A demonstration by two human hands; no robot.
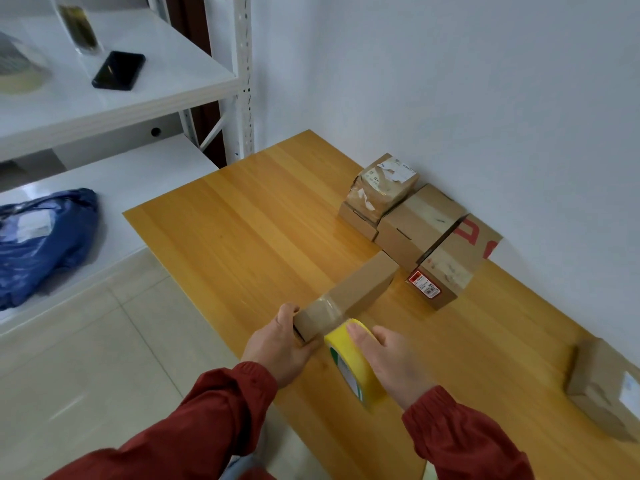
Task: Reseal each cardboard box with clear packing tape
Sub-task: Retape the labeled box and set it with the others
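A long narrow cardboard box (360,285) lies on the wooden table (263,230), its near end wrapped in a band of clear tape. My left hand (280,344) grips that near end. My right hand (394,362) holds a yellow-looking tape roll (353,358) against the box's near right corner, and a strip of tape runs from the roll onto the box. Three more cardboard boxes stand in a row by the wall: a small taped box (381,188), a middle box (415,223) and a red-printed box (453,261).
Another cardboard box (606,393) sits at the table's right edge. A white shelf unit (138,98) at the left carries a phone (117,71), a glass bottle (79,26) and a tape roll (17,71); a blue bag (41,237) lies on its lower shelf. A white wall backs the table.
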